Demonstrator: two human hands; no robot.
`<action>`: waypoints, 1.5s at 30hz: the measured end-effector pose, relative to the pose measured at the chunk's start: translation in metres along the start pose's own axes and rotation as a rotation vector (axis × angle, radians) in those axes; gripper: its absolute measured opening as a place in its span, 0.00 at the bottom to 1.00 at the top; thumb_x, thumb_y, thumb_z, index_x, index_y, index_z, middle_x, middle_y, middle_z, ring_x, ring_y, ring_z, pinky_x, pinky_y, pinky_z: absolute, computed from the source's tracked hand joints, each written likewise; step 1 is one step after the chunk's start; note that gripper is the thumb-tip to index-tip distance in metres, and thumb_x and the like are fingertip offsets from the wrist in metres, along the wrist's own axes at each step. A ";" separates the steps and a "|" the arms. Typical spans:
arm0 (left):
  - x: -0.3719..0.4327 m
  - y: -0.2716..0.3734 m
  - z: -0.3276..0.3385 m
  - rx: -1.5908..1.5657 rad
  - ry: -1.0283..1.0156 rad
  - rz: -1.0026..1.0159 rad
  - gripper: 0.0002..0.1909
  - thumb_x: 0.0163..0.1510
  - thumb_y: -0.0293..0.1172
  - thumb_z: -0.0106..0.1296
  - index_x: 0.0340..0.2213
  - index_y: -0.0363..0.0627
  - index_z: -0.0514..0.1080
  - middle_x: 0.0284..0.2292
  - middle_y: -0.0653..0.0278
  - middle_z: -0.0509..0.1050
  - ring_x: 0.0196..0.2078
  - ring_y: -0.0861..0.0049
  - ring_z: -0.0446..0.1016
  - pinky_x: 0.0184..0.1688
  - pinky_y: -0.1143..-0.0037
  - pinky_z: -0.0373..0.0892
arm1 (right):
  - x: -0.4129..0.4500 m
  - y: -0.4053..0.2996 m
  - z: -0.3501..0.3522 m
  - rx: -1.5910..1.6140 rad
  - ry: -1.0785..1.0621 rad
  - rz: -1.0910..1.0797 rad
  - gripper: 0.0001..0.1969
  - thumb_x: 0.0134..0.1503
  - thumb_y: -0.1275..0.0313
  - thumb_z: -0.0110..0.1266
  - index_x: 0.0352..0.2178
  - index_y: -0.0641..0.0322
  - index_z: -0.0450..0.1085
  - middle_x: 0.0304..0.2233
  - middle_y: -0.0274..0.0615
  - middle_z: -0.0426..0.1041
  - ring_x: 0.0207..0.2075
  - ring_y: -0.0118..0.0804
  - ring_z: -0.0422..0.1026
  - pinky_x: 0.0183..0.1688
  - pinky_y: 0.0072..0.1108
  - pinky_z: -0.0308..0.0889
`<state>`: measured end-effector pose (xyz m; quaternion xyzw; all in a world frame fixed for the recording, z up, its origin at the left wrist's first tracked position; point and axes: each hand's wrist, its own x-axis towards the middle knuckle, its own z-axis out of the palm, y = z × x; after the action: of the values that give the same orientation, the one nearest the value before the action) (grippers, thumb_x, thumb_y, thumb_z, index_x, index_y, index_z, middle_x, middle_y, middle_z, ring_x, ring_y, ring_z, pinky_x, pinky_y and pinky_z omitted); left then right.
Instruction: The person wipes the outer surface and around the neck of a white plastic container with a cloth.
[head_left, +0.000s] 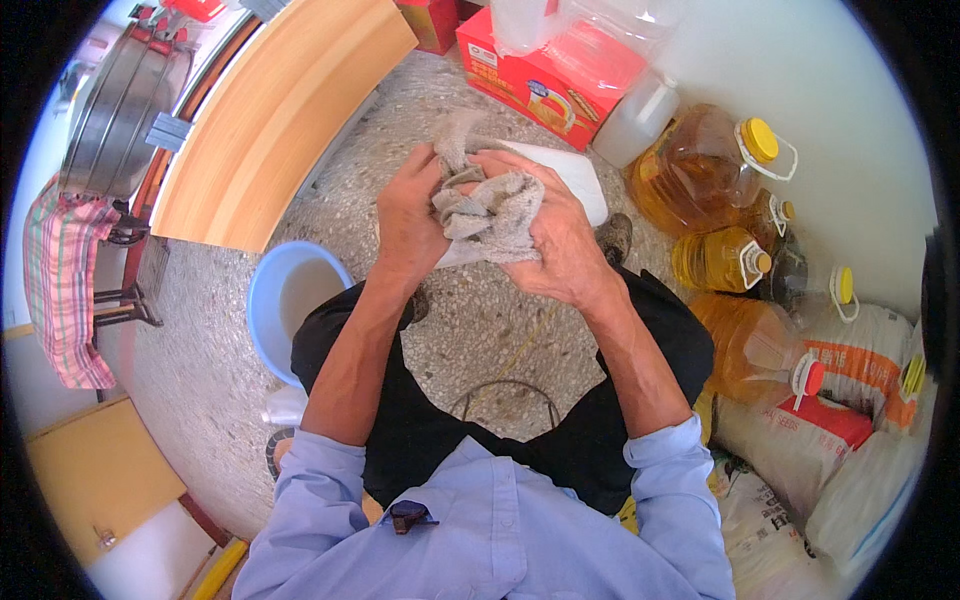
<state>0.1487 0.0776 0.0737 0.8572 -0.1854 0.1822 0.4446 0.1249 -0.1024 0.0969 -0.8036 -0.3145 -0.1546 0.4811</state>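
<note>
A crumpled grey cloth (491, 210) is bunched between both hands in front of my knees. My left hand (411, 210) grips its left side, fingers curled into the folds. Around the right side closes my right hand (566, 236), with part of the cloth hanging over the palm. Beneath the hands a white flat panel (574, 176) shows, partly covered by them; what it belongs to is hidden. A light-blue plastic basin (262, 322) with cloudy water stands on the floor by my left knee.
Large oil jugs (690, 172) and stacked sacks (795, 442) line the wall on the right. A red carton (547, 75) stands ahead. At left are a wooden panel (292, 112) and a plaid cloth (67, 285). The floor (487, 337) is speckled terrazzo.
</note>
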 end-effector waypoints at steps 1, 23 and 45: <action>0.000 0.000 0.000 0.031 -0.010 0.013 0.15 0.42 0.19 0.57 0.35 0.41 0.74 0.40 0.57 0.75 0.38 0.58 0.76 0.38 0.72 0.71 | -0.001 0.003 -0.002 0.012 -0.008 0.017 0.21 0.41 0.76 0.57 0.42 0.57 0.74 0.49 0.47 0.73 0.55 0.51 0.67 0.58 0.33 0.61; 0.002 -0.003 -0.012 0.186 -0.015 0.118 0.19 0.36 0.13 0.48 0.33 0.42 0.74 0.42 0.57 0.75 0.39 0.61 0.77 0.41 0.71 0.72 | -0.009 0.037 -0.001 0.264 0.040 0.374 0.19 0.43 0.72 0.60 0.40 0.59 0.75 0.44 0.47 0.75 0.47 0.45 0.74 0.52 0.31 0.67; 0.000 -0.047 -0.039 -0.625 0.257 -0.503 0.09 0.50 0.17 0.50 0.34 0.35 0.76 0.33 0.64 0.79 0.34 0.83 0.76 0.38 0.81 0.71 | -0.013 0.068 -0.069 0.732 0.660 0.777 0.19 0.55 0.74 0.58 0.49 0.66 0.69 0.45 0.42 0.75 0.44 0.34 0.74 0.45 0.25 0.70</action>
<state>0.1659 0.1354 0.0620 0.6699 0.0403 0.1082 0.7334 0.1635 -0.1902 0.0775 -0.5524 0.1334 -0.0907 0.8178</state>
